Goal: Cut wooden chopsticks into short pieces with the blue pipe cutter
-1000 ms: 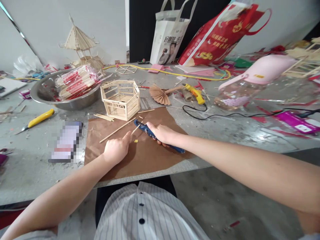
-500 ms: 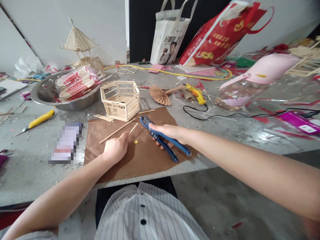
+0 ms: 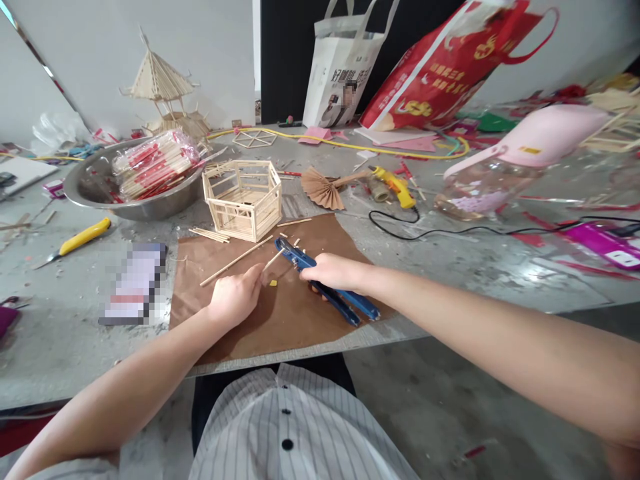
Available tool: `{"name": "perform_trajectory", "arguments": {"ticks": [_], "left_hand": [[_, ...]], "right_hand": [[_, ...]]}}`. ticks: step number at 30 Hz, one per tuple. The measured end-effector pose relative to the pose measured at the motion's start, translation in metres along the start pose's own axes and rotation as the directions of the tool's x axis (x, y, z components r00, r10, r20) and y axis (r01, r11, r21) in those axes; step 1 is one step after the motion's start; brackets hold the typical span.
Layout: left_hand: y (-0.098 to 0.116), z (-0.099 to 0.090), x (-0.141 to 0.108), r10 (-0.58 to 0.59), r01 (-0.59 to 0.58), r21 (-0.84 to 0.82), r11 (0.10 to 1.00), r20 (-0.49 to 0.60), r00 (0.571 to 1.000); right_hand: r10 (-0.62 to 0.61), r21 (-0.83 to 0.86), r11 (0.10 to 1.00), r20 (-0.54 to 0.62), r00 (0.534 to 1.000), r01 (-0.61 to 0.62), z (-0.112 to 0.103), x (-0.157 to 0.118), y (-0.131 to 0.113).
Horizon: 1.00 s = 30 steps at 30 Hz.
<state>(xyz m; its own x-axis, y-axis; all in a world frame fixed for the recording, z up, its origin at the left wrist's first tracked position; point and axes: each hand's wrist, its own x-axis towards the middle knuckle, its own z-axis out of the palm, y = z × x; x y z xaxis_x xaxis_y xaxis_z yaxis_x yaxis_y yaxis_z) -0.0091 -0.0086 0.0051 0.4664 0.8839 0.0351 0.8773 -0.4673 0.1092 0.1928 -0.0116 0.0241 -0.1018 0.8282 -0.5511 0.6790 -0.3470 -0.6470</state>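
Observation:
My left hand (image 3: pixel 236 293) is closed, pinching a thin wooden stick (image 3: pixel 273 259) that points up and right. The stick's far end meets the head of a pair of blue cutters (image 3: pixel 345 301), whose jaws partly hide it. Wrapped round the cutters' handles is my right hand (image 3: pixel 334 272), with some fingers hidden beneath. Short stick pieces (image 3: pixel 297 243) lie just beyond the cutter head. A longer stick (image 3: pixel 236 261) rests on the brown sheet (image 3: pixel 225 340) beside my left hand. Behind it stands a six-sided stick frame (image 3: pixel 243 227).
Left of the sheet are a phone (image 3: pixel 134 283), a yellow craft knife (image 3: pixel 84 237) and a metal bowl (image 3: pixel 150 211) of bundled sticks. A yellow glue gun (image 3: pixel 395 187), its black cord, a paper fan (image 3: pixel 323 190) and a pink-lidded bottle (image 3: pixel 530 147) stand to the right.
The cutters have shifted slightly left onto the stick, and their handles have drawn closer together. Short stick pieces now show beyond the cutter head. My left hand has moved slightly right.

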Motion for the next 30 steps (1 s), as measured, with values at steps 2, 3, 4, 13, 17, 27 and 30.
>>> {"name": "perform_trajectory", "arguments": {"ticks": [2, 3, 4, 13, 17, 27, 30], "left_hand": [[0.000, 0.001, 0.000, 0.011, -0.011, 0.011, 1.000, 0.013, 1.000], [0.000, 0.001, 0.000, 0.017, -0.017, 0.018, 1.000, 0.016, 1.000], [0.000, 0.001, 0.000, 0.020, -0.020, 0.025, 0.999, 0.017, 1.000], [0.000, 0.000, -0.001, -0.051, 0.035, 0.147, 0.988, 0.108, 0.993], [-0.001, -0.001, -0.002, 0.018, -0.032, 0.142, 0.989, 0.103, 0.995], [0.001, -0.008, -0.003, -0.039, 0.027, 0.106, 0.994, 0.113, 0.993], [0.000, -0.006, -0.002, -0.006, -0.003, 0.079, 0.997, 0.111, 0.994]], "right_hand": [[-0.023, -0.107, 0.994, -0.020, 1.000, 0.020, 0.000, -0.001, -0.002], [-0.034, -0.161, 0.986, -0.031, 0.999, 0.029, 0.001, -0.002, -0.004], [-0.043, -0.212, 0.977, -0.043, 0.998, 0.033, 0.001, -0.003, -0.005], [-0.091, -0.372, 0.927, -0.081, 0.993, 0.054, 0.003, -0.010, -0.010], [-0.091, -0.378, 0.924, -0.058, 0.994, 0.063, 0.001, -0.011, -0.011], [-0.177, -0.512, 0.851, -0.069, 0.982, 0.117, -0.002, -0.010, -0.015], [-0.178, -0.553, 0.825, -0.055, 0.982, 0.119, 0.003, -0.011, -0.017]]}}
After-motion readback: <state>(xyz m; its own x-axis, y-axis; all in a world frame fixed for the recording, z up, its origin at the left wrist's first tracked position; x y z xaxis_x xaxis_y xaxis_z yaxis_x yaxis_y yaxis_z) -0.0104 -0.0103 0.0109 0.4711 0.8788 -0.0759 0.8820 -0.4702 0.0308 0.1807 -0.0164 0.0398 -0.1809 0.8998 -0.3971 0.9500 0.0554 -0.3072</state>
